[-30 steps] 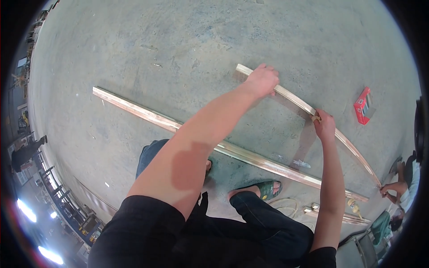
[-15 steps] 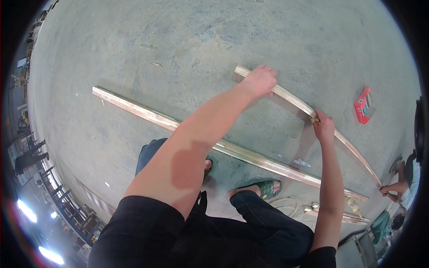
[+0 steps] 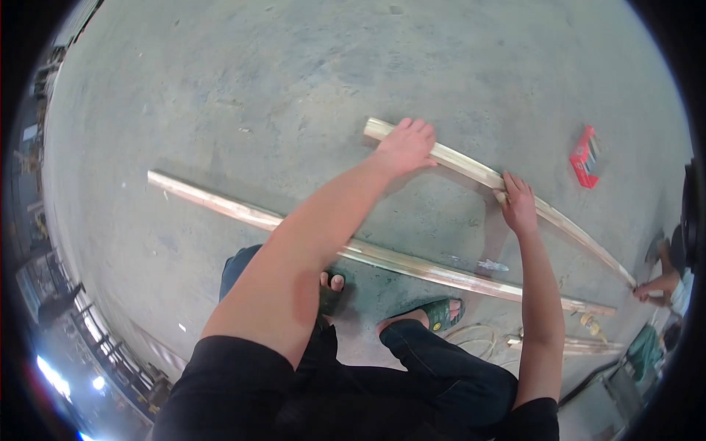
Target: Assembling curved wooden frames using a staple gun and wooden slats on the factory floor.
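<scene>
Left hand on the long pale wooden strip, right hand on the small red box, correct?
No: in the head view, the right hand is also on the long pale wooden strip, not the small red box. The left hand: correct.

Near batten (image 3: 412, 263) on the floor (image 3: 294, 81), far batten (image 3: 468, 169) beyond it, box (image 3: 583, 158) past the far batten's right half

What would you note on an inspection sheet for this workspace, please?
Surface: grey floor, scuffed.
Job's things: long wooden strip, held; more timber lying across the floor.
Clutter: red box, right of the held strip.
Hands: left hand grips near the strip's left end; right hand grips farther right.
Cables: pale coil right of the sandal; cable or hose, unclear.
Surroundings: co-worker's hand at the strip's right end.
</scene>
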Action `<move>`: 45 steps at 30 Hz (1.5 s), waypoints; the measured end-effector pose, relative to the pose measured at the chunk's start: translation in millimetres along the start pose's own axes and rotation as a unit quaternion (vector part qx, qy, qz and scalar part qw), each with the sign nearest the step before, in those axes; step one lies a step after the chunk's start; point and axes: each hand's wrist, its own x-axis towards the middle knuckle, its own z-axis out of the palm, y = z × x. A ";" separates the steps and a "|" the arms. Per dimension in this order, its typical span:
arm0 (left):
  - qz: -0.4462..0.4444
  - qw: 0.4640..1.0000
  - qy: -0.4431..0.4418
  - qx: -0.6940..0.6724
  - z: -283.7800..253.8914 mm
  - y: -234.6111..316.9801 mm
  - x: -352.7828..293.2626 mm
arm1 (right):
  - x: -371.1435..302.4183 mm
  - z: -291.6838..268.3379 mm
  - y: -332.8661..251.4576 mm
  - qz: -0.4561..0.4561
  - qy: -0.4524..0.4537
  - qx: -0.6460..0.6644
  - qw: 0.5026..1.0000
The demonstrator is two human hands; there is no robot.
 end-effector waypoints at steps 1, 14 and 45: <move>-0.016 1.000 -0.009 -0.025 -0.3 -0.4 3.1 | -1.7 -3.9 7.0 0.003 -0.007 -0.002 1.000; 0.039 0.998 -0.043 -0.036 -4.8 -9.9 3.9 | 6.3 6.0 -0.8 -0.001 0.033 -0.085 0.996; 0.045 0.999 -0.021 -0.010 -5.5 -13.4 13.8 | 2.7 -6.7 0.7 -0.005 -0.003 -0.071 0.997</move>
